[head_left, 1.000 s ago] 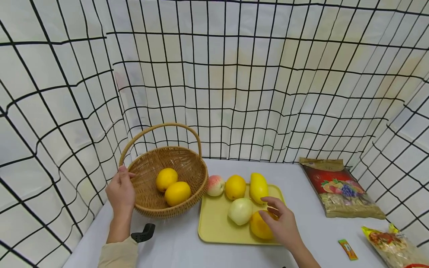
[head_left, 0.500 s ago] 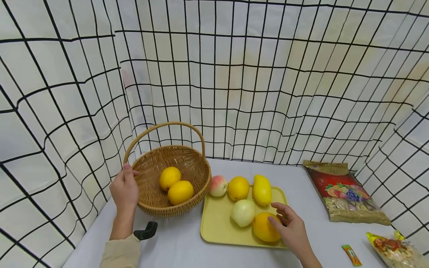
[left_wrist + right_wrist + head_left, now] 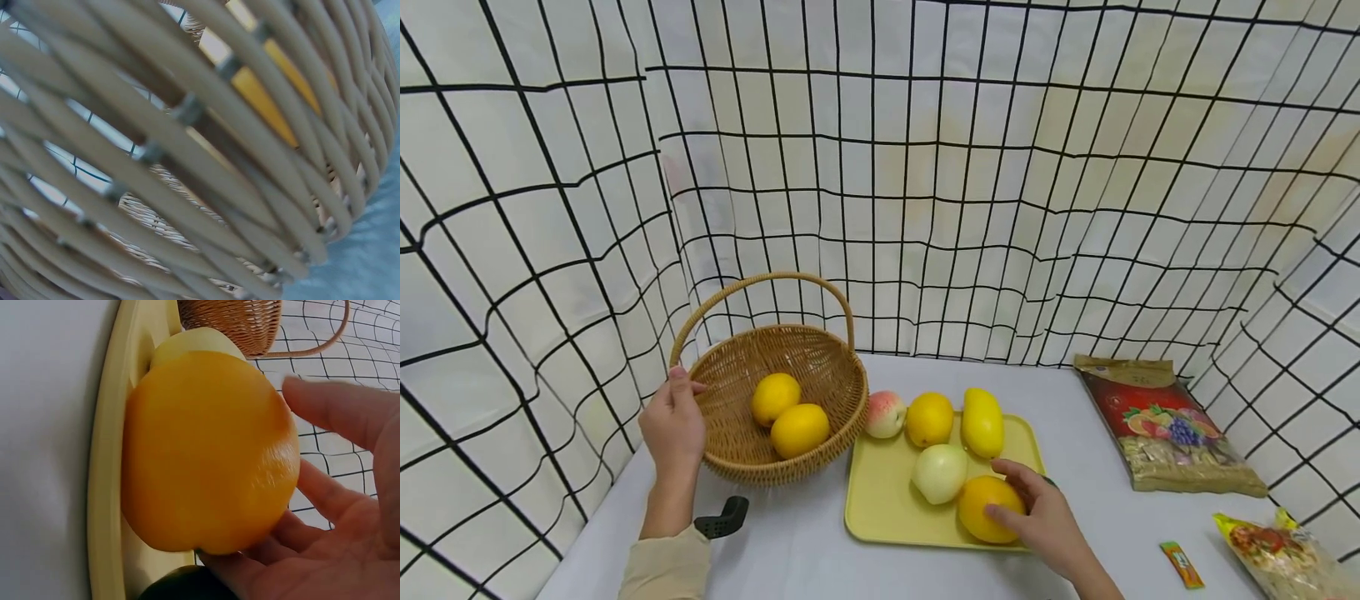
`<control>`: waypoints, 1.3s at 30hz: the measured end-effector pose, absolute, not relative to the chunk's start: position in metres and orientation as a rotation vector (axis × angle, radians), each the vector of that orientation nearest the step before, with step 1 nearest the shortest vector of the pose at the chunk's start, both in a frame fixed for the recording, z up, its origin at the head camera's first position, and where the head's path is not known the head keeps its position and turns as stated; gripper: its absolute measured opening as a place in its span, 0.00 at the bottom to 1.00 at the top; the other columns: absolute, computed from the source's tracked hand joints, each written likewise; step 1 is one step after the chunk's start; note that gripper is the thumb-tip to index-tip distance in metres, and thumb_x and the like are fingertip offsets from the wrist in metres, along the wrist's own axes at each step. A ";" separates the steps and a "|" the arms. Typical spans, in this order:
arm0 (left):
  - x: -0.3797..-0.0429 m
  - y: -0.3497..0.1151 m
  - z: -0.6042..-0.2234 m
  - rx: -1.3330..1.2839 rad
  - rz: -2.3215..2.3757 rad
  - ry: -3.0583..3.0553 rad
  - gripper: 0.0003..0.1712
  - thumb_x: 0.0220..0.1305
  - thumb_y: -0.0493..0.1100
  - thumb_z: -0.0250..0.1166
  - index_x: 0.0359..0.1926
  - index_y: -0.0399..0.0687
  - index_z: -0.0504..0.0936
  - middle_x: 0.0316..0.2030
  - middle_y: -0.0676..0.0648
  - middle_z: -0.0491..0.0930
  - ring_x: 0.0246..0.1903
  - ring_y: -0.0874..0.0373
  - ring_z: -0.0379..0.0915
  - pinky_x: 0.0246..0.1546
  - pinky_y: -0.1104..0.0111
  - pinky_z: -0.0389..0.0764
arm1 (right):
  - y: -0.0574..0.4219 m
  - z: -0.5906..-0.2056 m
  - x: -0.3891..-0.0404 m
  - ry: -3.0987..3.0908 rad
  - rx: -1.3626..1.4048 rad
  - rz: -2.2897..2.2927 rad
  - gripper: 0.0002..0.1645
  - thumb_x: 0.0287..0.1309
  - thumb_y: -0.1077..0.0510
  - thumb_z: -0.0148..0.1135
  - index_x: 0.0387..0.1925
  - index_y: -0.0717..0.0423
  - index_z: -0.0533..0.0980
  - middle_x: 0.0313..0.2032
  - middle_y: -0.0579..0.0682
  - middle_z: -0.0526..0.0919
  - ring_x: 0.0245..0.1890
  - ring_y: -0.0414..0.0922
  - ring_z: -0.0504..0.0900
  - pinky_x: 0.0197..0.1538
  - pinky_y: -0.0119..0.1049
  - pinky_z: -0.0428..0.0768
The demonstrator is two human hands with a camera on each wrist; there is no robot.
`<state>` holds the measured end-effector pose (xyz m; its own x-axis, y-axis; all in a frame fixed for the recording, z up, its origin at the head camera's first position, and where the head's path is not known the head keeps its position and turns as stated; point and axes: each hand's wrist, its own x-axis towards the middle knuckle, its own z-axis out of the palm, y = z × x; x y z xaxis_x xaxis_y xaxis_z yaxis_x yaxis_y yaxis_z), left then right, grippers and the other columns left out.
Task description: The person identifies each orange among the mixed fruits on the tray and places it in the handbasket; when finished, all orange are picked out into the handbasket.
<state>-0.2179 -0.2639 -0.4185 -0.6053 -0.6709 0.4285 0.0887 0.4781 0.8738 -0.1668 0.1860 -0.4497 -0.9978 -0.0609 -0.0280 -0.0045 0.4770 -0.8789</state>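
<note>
At the left, my left hand grips the rim of a wicker basket by the handle's base. The basket is tilted toward me and holds two yellow fruits. The left wrist view shows its woven wall close up. My right hand has its thumb and fingers around the right end of an orange, which sits on a yellow tray. In the right wrist view, the fingers lie behind the orange, and the thumb is at its edge.
Also on the tray are a pale green round fruit, a peach, another yellow-orange fruit and a mango. A dark green thing is partly hidden. Packaged foods lie right; black grid walls surround the table.
My right hand has come down around the orange, its thumb moving onto the near side. The left hand keeps its hold on the basket. The view has shifted slightly.
</note>
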 end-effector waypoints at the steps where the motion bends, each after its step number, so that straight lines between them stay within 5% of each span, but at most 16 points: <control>1: -0.218 -0.264 -0.419 0.486 -1.197 -1.922 0.39 0.77 0.60 0.39 0.34 0.31 0.81 0.36 0.28 0.80 0.36 0.40 0.71 0.35 0.59 0.61 | 0.187 -0.450 -0.167 2.647 -0.081 -1.557 0.35 0.49 0.55 0.76 0.60 0.53 0.74 0.59 0.51 0.78 0.60 0.51 0.74 0.63 0.48 0.70; 15: -0.219 -0.264 -0.420 0.477 -1.195 -1.916 0.38 0.78 0.59 0.39 0.33 0.31 0.82 0.36 0.27 0.80 0.35 0.42 0.71 0.35 0.60 0.61 | 0.194 -0.455 -0.165 2.641 -0.268 -1.270 0.51 0.40 0.46 0.80 0.68 0.47 0.67 0.61 0.51 0.73 0.55 0.49 0.72 0.59 0.56 0.69; 22: -0.218 -0.263 -0.418 0.470 -1.182 -1.915 0.39 0.78 0.60 0.39 0.33 0.30 0.82 0.34 0.27 0.79 0.34 0.41 0.71 0.35 0.59 0.61 | 0.190 -0.449 -0.162 2.697 -0.215 -1.293 0.49 0.37 0.46 0.82 0.64 0.45 0.70 0.57 0.46 0.76 0.52 0.47 0.73 0.57 0.52 0.71; 39: -0.218 -0.263 -0.418 0.461 -1.190 -1.906 0.39 0.78 0.60 0.40 0.33 0.30 0.82 0.34 0.27 0.79 0.35 0.39 0.72 0.37 0.59 0.62 | 0.188 -0.442 -0.165 2.664 -0.035 -1.682 0.47 0.46 0.51 0.78 0.67 0.46 0.65 0.60 0.51 0.74 0.54 0.47 0.74 0.57 0.41 0.73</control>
